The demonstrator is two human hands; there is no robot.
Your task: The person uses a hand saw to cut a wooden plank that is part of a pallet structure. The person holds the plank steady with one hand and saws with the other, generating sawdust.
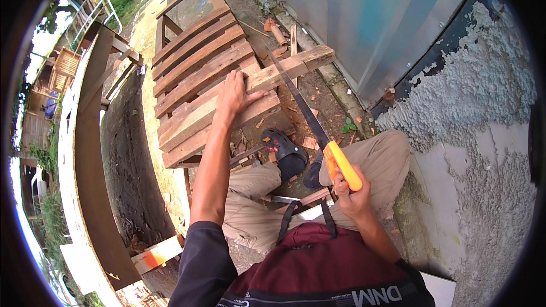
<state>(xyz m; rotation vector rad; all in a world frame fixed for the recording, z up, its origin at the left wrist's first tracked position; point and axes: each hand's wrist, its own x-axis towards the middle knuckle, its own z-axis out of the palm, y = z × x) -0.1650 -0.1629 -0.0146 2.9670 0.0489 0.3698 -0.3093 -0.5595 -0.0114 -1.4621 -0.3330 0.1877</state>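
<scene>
A thick wooden beam lies across a slatted wooden pallet, its right end jutting past the slats. My left hand bears down on the beam, fingers bent over its far side and thumb stretched along it. My right hand is closed round the yellow-orange handle of a handsaw. The saw's dark blade slants up and away, crossing the beam near its overhanging end. Whether the teeth are sunk in the wood, I cannot tell. My legs are bent beneath, with a dark clog by the pallet's near edge.
A corrugated metal sheet and a rough plastered wall close off the right side. To the left stands a long wooden frame. Wood scraps and a short bamboo piece litter the ground. A board with orange paint lies lower left.
</scene>
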